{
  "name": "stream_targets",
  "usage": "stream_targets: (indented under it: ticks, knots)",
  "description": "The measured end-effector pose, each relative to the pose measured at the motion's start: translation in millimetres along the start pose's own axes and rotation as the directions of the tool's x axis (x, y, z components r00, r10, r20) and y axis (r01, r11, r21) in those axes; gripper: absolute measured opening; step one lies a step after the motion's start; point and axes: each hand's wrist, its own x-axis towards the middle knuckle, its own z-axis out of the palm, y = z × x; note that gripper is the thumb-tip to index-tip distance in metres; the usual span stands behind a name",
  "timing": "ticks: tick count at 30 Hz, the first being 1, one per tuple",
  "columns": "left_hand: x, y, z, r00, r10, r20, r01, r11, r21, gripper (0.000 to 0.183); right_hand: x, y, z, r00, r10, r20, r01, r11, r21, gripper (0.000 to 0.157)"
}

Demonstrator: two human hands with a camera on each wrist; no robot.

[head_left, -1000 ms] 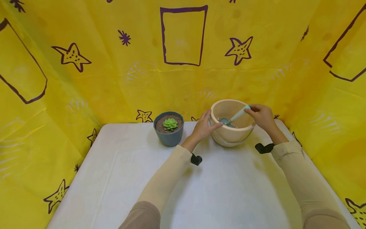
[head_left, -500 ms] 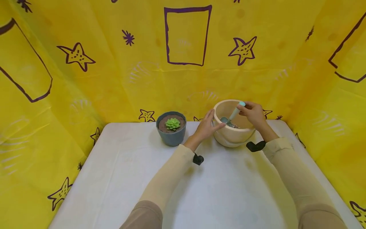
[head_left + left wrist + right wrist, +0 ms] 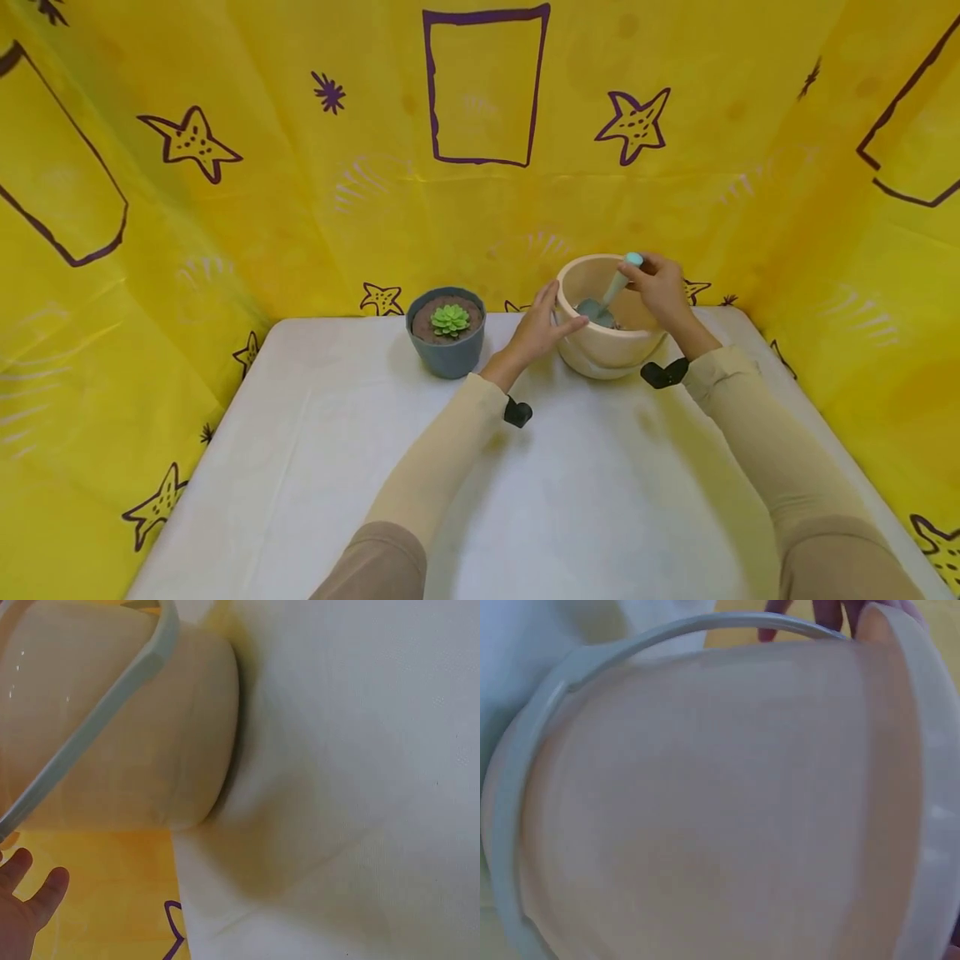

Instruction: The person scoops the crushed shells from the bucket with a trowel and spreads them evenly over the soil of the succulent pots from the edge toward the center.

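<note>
A cream bucket [image 3: 603,354] with a pale grey-blue handle [image 3: 94,720] stands at the back right of the table. My left hand [image 3: 536,333] holds its left side, thumb on the rim and fingers along the outer wall. My right hand [image 3: 660,287] pinches the top of a light-blue toy shovel [image 3: 618,282], which leans inside the bucket. The shovel's grey-blue scoop is down in the bucket, beside small bits that are hard to make out. In the right wrist view the bucket wall [image 3: 705,787] fills most of the picture and the shovel is hidden.
A blue-grey pot [image 3: 447,358] with brown filling and a green succulent [image 3: 450,320] stands left of the bucket. The white table [image 3: 525,500] ends at a yellow cloth backdrop [image 3: 300,225] with purple drawings, which also rises on both sides.
My right hand has moved left over the bucket, bringing the shovel more upright. My left hand keeps its place at the rim. The head view has shifted slightly.
</note>
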Motion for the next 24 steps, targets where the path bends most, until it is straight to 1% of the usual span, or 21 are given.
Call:
stream_targets:
  ticks: [2,4,6,8,10,13,15,16,18,21,24]
  knots:
    - [0.5,-0.6,0.4,1.000,0.003,0.002,-0.003,1.000,-0.007,0.094,2,-3,-3.4,1.000,-0.011,-0.002,0.011,1.000,0.008,0.042]
    - [0.6,-0.9,0.6,1.000,0.003,0.000,-0.003,1.000,-0.014,0.093,5,-5,-7.5,1.000,-0.030,-0.006,0.030,0.999,-0.013,0.042]
    - [0.7,-0.9,0.4,1.000,0.006,-0.002,-0.007,1.000,-0.018,0.093,7,-8,-11.3,0.998,-0.059,-0.010,0.059,0.997,-0.053,0.042]
    - [1.0,-0.7,0.0,1.000,0.011,-0.002,-0.011,1.000,-0.021,0.093,9,-9,-14.5,0.995,-0.101,-0.014,0.098,0.987,-0.127,0.042]
    - [1.4,-0.2,-0.1,1.000,0.014,-0.001,-0.014,1.000,-0.024,0.093,11,-10,-16.7,0.989,-0.150,-0.005,0.145,0.964,-0.223,0.040]
    - [1.4,0.8,-0.3,1.000,0.008,0.001,-0.008,1.000,-0.025,0.093,13,-8,-17.9,0.973,-0.226,0.042,0.226,0.907,-0.356,0.035]
    - [1.5,1.3,-0.3,1.000,0.002,0.000,-0.002,1.000,-0.025,0.094,15,-6,-17.7,0.963,-0.258,0.076,0.267,0.876,-0.402,0.032]
    - [1.3,1.5,-0.4,1.000,0.000,0.000,0.000,1.000,-0.023,0.094,15,-5,-17.7,0.959,-0.266,0.092,0.280,0.865,-0.415,0.031]
    - [1.0,2.1,-0.6,1.000,-0.003,0.000,0.003,1.000,-0.023,0.093,16,-4,-17.4,0.955,-0.271,0.116,0.295,0.854,-0.429,0.029]
    - [0.5,2.7,-0.9,1.000,-0.009,0.002,0.009,1.000,-0.021,0.093,15,-1,-17.0,0.951,-0.267,0.158,0.310,0.847,-0.432,0.027]
    - [-0.2,2.9,-1.1,1.000,-0.021,-0.006,0.021,1.000,-0.023,0.092,15,3,-15.7,0.939,-0.270,0.214,0.339,0.832,-0.439,0.027]
